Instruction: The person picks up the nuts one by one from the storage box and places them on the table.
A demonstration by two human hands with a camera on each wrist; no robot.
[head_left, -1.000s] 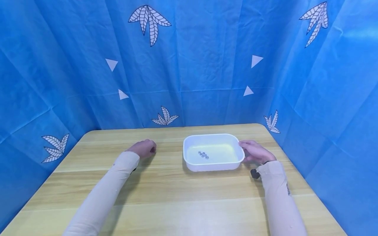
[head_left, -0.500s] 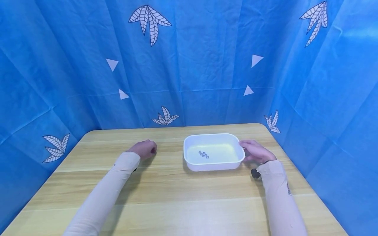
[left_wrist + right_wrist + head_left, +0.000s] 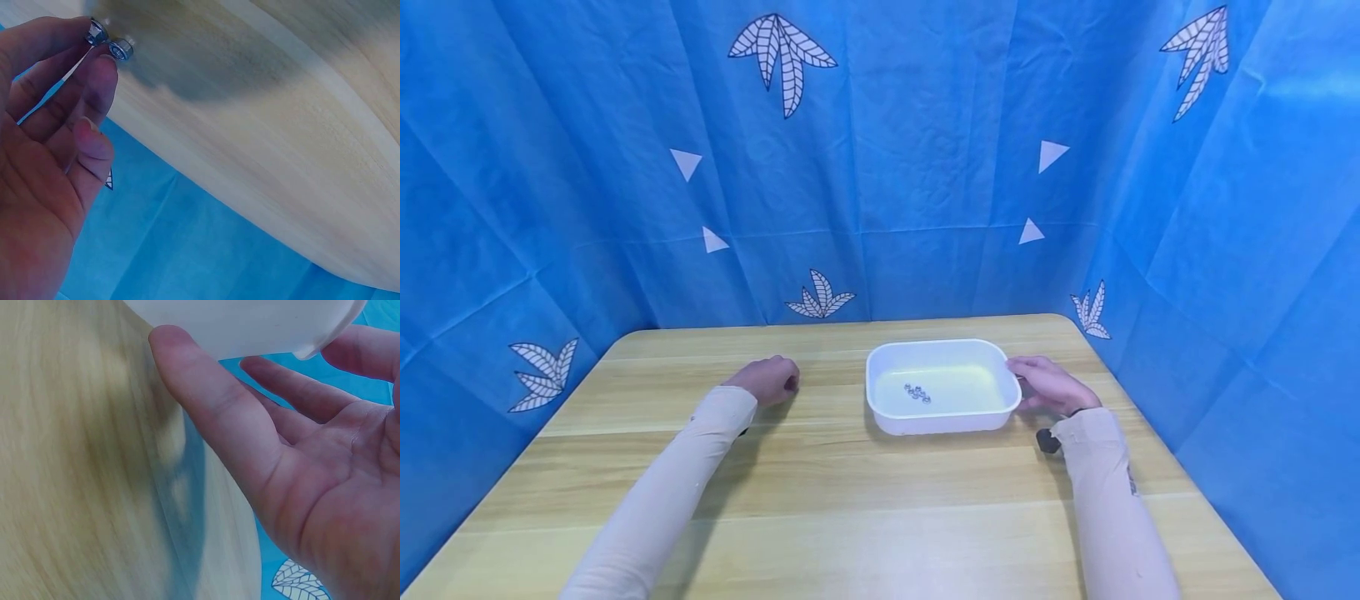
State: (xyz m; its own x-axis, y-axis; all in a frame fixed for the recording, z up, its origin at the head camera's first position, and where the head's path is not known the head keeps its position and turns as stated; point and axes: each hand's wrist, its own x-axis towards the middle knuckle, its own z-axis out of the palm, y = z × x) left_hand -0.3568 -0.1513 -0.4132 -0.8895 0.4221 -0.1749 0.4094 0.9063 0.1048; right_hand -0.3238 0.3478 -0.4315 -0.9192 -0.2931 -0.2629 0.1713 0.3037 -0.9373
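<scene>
White, round-cornered and open-topped, the tray (image 3: 943, 424) sits right of centre toward the far side of the pale wooden table (image 3: 880, 492) in the head view. We note a small cluster of metal pieces (image 3: 917, 393) on its floor, left of the middle. The right hand (image 3: 1051, 386) is at the tray's right end, fingers on the rim; the left hand (image 3: 766, 381) is well apart on the other side, its fingers curled. Blue printed cloth (image 3: 925, 167) hangs behind the table.

In the left wrist view we find the left fingertips pinching two shiny cylinders (image 3: 120, 49) side by side, with a shadow cast on the wood below.

In the right wrist view we record the right thumb against the tray's outer wall and a finger at its rim, gripping that end; the remaining visible fingers extend beneath. Whether the tray's base touches the table we cannot tell.
</scene>
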